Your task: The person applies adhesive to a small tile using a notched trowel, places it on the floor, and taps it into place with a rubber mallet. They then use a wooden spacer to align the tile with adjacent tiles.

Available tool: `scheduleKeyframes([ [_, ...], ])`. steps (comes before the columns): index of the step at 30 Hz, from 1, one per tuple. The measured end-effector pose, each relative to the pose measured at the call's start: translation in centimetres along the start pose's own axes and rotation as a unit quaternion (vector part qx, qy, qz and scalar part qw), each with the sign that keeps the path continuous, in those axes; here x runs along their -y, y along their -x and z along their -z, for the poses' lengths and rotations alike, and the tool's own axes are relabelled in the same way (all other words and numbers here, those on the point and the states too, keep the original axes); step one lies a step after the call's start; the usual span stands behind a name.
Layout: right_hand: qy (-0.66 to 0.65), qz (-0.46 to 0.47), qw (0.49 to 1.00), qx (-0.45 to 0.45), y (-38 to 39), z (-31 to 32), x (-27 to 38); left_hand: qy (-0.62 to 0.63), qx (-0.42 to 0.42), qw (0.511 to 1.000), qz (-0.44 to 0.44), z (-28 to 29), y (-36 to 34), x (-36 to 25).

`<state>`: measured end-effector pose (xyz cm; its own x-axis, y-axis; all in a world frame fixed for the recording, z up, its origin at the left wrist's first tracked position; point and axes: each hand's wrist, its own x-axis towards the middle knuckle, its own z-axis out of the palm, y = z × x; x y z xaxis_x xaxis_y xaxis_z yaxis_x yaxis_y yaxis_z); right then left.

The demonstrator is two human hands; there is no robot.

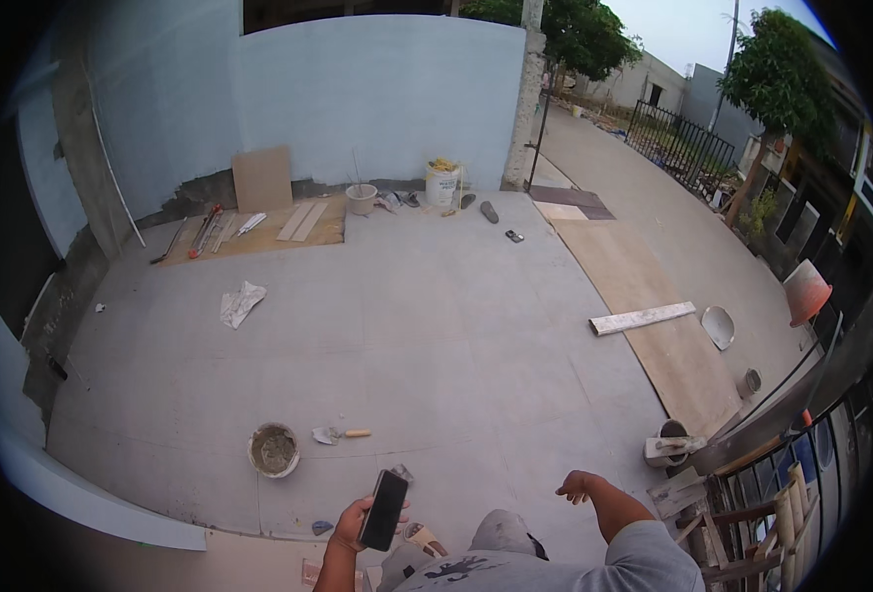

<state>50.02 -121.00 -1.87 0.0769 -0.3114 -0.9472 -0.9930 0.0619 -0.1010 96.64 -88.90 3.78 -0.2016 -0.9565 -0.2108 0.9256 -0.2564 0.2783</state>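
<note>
My left hand (353, 523) holds a black phone (385, 509) upright, low in the view near my body. My right hand (577, 485) hangs in the air to the right with fingers loosely curled downward and nothing in it. On the grey tiled floor ahead of my left hand stand a small bucket of mortar (274, 450) and a trowel (338, 434) with a wooden handle. My grey sleeve and trouser legs show along the lower edge.
A crumpled paper bag (240, 302) lies at mid-left. Cardboard with tools (249, 232), a white pail (442, 184) and a small bucket (362, 198) sit by the blue wall. A tile strip (642, 318) lies on long boards at right. Metal railing and wooden frames (752, 503) stand at lower right.
</note>
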Motion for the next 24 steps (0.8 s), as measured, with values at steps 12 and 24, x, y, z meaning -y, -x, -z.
scheduleKeyframes([
  [12,-0.135,0.015,0.976,0.170,-20.9,1.3,22.5,0.039,-0.016,0.997,-0.066,2.1,-16.0,-23.9],
  [24,-0.211,0.258,0.943,0.013,-27.6,34.7,66.9,0.103,-0.073,0.940,-0.318,6.4,-21.3,-38.2],
])
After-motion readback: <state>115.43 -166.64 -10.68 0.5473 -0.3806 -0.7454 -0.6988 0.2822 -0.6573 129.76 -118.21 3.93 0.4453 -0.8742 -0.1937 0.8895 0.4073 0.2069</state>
